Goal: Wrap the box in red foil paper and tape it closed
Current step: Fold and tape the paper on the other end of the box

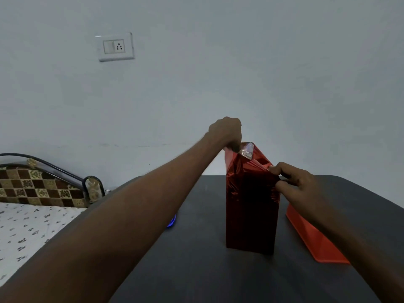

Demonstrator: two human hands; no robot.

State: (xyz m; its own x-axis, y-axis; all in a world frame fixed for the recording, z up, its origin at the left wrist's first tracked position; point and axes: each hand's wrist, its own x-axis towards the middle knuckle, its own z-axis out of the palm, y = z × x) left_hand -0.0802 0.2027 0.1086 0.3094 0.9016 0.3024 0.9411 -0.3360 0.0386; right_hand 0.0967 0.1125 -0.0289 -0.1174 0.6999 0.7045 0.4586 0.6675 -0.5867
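Note:
A tall box wrapped in shiny red foil paper [251,206] stands upright on the dark table [196,270]. Its top end is open, with foil flaps sticking up and a silvery inner side showing. My left hand [226,133] reaches over the top and pinches the far upper flap of foil. My right hand [295,182] pinches the foil edge at the box's upper right side. The box itself is hidden under the foil.
An orange-red flat piece [314,239] lies on the table to the right of the box, partly under my right forearm. A small blue object [172,221] peeks out below my left forearm. A bed [28,226] stands at left, and a wall is close behind.

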